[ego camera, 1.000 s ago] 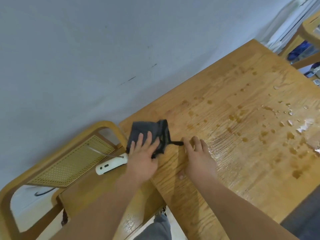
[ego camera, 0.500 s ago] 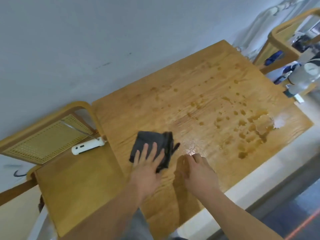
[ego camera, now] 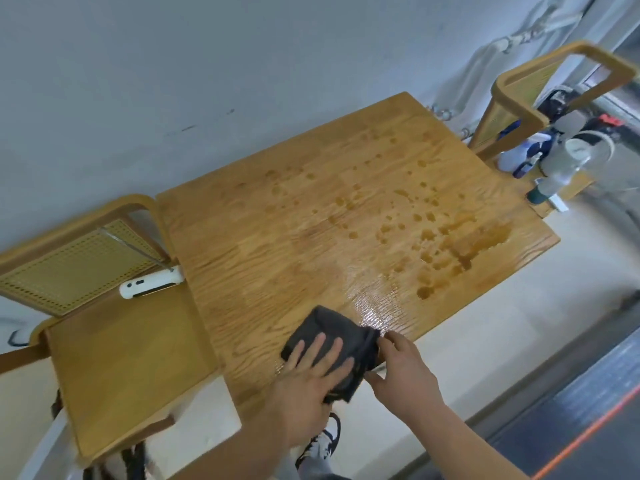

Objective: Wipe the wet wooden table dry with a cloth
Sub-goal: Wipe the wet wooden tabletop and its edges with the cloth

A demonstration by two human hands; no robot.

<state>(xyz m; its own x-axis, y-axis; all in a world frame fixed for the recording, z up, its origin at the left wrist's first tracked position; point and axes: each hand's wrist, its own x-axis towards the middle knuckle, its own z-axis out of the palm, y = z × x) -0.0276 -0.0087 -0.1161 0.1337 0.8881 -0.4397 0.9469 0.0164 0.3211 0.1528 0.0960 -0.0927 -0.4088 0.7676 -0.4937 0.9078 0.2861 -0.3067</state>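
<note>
- Left hand – fingers spread flat, it presses down on the cloth and sits nearer the dry left side.
- The cloth lies at the near edge of the table, directly under that hand. It is a roughly square folded wad with no clear long axis, and its bunched end points right.
- Right hand – thumb and fingertips pinch that bunched right edge.
- The drops and puddle lie up and to the right of both hands, so the wipe probably has to go that way, with the right hand nearer.
</note>
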